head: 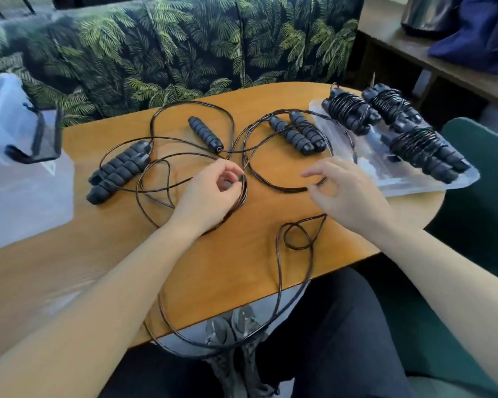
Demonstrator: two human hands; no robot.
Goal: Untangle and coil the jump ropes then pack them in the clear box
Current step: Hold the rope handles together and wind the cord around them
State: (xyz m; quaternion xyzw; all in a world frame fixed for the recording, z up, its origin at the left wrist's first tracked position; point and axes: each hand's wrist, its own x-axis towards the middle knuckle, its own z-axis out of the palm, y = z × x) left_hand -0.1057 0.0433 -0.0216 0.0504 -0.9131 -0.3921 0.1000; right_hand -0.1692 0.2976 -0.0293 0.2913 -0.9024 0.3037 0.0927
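Tangled black jump-rope cords (279, 188) sprawl over the wooden table (242, 268). Among them lie a pair of black ribbed handles (118, 170) at the left, a single handle (206, 133) further back and another pair (298, 133) in the middle. My left hand (210, 193) pinches a cord between thumb and forefinger at the centre of the tangle. My right hand (345, 191) hovers with loosely bent fingers touching a round cord loop. The clear box (20, 196) stands at the left table edge.
A clear lid (414, 185) at the right holds three coiled ropes (348, 110) (391, 106) (425, 153). One cord loop (227, 340) hangs over the table's front edge above my lap. A leaf-patterned sofa (184, 53) is behind, and a green chair (477, 182) stands to the right.
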